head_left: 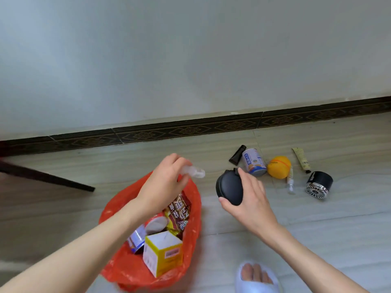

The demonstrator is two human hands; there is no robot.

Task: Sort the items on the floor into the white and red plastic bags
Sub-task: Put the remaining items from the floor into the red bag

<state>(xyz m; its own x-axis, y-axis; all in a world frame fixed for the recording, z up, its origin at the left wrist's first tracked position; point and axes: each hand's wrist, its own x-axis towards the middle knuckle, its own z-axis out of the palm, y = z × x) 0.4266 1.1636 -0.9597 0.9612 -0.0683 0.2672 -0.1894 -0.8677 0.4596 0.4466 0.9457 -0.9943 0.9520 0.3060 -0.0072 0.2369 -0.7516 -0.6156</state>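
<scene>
A red plastic bag lies open on the floor with a yellow-and-white box, a snack packet and a can inside. Above its far rim my left hand pinches a small clear plastic item. To the right, my right hand grips a black round case just above the floor. Beyond it on the floor lie a black tube, a blue-and-white can, an orange ball, a cream tube, a small clear bottle and a black cylinder with a metal grille. No white bag is in view.
A wall with a dark patterned skirting runs across behind the items. A dark furniture leg slants over the floor at the left. My foot in a white slipper is at the bottom edge.
</scene>
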